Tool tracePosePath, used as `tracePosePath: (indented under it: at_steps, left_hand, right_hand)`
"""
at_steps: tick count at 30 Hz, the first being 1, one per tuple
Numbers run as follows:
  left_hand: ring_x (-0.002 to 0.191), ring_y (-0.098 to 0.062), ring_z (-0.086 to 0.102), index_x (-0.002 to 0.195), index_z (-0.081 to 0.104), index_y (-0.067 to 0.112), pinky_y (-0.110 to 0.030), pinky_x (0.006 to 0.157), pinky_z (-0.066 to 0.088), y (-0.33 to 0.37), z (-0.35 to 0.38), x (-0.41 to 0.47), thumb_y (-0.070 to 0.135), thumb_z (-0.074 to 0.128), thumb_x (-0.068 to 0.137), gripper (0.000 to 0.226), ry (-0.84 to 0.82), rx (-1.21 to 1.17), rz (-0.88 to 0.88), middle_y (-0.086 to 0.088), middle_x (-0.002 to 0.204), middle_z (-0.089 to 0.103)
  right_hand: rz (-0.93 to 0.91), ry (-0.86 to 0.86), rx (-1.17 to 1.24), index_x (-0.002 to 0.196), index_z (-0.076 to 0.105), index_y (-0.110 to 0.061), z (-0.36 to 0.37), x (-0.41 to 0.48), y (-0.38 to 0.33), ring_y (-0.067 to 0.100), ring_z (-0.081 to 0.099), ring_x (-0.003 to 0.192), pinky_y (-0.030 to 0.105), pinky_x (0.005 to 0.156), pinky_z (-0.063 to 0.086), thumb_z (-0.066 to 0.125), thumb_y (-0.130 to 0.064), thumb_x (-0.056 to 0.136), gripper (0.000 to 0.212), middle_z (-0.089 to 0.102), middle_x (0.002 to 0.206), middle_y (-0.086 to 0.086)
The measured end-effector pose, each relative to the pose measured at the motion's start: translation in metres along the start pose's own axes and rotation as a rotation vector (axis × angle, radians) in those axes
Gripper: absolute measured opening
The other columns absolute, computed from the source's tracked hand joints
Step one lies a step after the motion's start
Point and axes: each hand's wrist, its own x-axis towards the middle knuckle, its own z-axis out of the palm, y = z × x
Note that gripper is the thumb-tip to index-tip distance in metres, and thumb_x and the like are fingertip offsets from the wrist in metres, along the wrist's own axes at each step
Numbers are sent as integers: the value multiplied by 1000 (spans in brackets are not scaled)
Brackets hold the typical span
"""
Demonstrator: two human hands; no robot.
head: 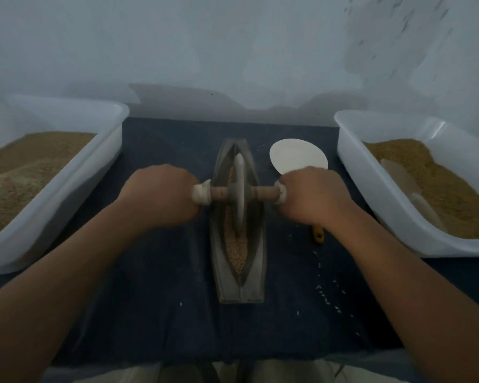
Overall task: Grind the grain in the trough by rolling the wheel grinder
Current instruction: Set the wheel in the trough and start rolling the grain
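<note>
A narrow boat-shaped metal trough [256, 261] lies lengthwise on the dark blue cloth in front of me, with tan grain [237, 254] along its groove. The wheel grinder [239, 189] stands upright in the groove a little beyond the trough's middle, its wooden axle crossing the trough. My left hand [161, 194] grips the left, white-wrapped end of the axle. My right hand [314, 194] grips the right end. Both fists are level with each other on either side of the wheel.
A white plastic tub [100, 172] of tan grain sits at the left and another white tub [371, 189] with a pale scoop [409, 189] at the right. A white dish [297, 158] lies behind my right hand, a yellow handle [318, 234] below it. Grains are scattered on the cloth [155, 286].
</note>
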Motion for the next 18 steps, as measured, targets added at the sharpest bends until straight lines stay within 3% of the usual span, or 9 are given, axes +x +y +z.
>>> tracePosePath:
  at_steps: [3, 6, 10, 14, 18]
  left_hand:
    - [71, -24, 63, 71, 61, 26, -34, 65, 48, 1, -7, 39, 58, 49, 87, 38, 9, -5, -70, 6, 75, 63]
    - [77, -28, 65, 72, 60, 25, -37, 70, 52, 3, -16, 46, 56, 49, 84, 36, -55, -30, -45, 3, 79, 64]
    - [65, -18, 59, 64, 56, 29, -32, 62, 46, 3, -23, 3, 55, 48, 71, 29, -127, -43, 87, 11, 66, 56]
    - [54, -3, 50, 60, 54, 32, -26, 50, 36, -6, -15, -24, 62, 44, 68, 32, -113, -75, 142, 13, 57, 54]
    - [59, -16, 54, 65, 57, 27, -29, 54, 37, 0, 2, 12, 61, 41, 81, 41, 5, 12, -28, 10, 65, 56]
  right_hand:
    - [93, 134, -46, 64, 56, -25, 0, 32, -3, 15, 51, 58, 28, 52, 31, 55, -39, 88, 27, 57, 64, -5]
    - [131, 98, -21, 68, 59, -24, -1, 39, -4, 17, 55, 63, 29, 55, 37, 56, -38, 90, 26, 60, 69, -4]
    - [19, -85, 70, 71, 60, -30, -3, -9, -1, 11, 58, 62, 30, 52, 40, 54, -46, 84, 21, 61, 67, -8]
    - [-43, 23, 105, 61, 53, -31, -5, -44, -1, 5, 50, 48, 26, 45, 28, 29, -62, 74, 41, 53, 55, -10]
    - [18, 116, -40, 67, 55, -27, -1, 3, -6, 15, 56, 58, 29, 52, 38, 46, -46, 91, 31, 57, 63, -6]
